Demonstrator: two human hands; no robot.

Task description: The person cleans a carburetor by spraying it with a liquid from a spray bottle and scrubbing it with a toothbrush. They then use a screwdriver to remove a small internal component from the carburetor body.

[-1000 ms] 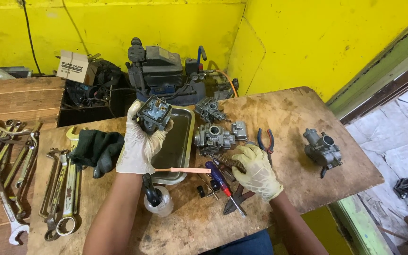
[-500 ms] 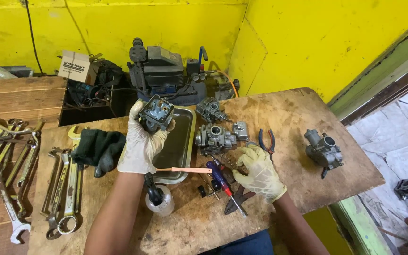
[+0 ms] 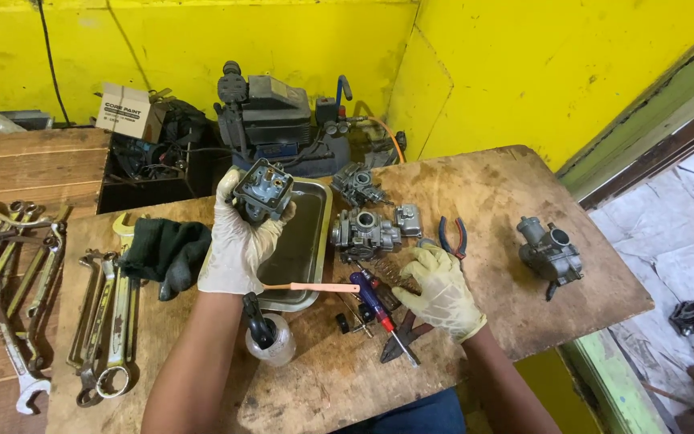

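My left hand (image 3: 234, 241), in a pale glove, holds a grey carburetor body (image 3: 263, 191) up above the left rim of a metal tray (image 3: 319, 233). My right hand (image 3: 441, 291), also gloved, rests on the wooden table among small tools, its fingers curled over a spring and small parts by a blue-and-red screwdriver (image 3: 375, 304). Another carburetor (image 3: 363, 233) sits just beyond the right hand's fingertips.
A third carburetor (image 3: 549, 253) lies at the table's right. Pliers (image 3: 451, 235), a thin orange brush (image 3: 311, 288), a small glass bottle (image 3: 269, 339) and a dark rag (image 3: 166, 251) lie around. Several wrenches (image 3: 106, 321) lie at the left. A compressor (image 3: 271, 124) stands behind.
My right hand has shifted slightly over the small parts by the screwdriver. The left hand keeps the carburetor body raised in about the same spot.
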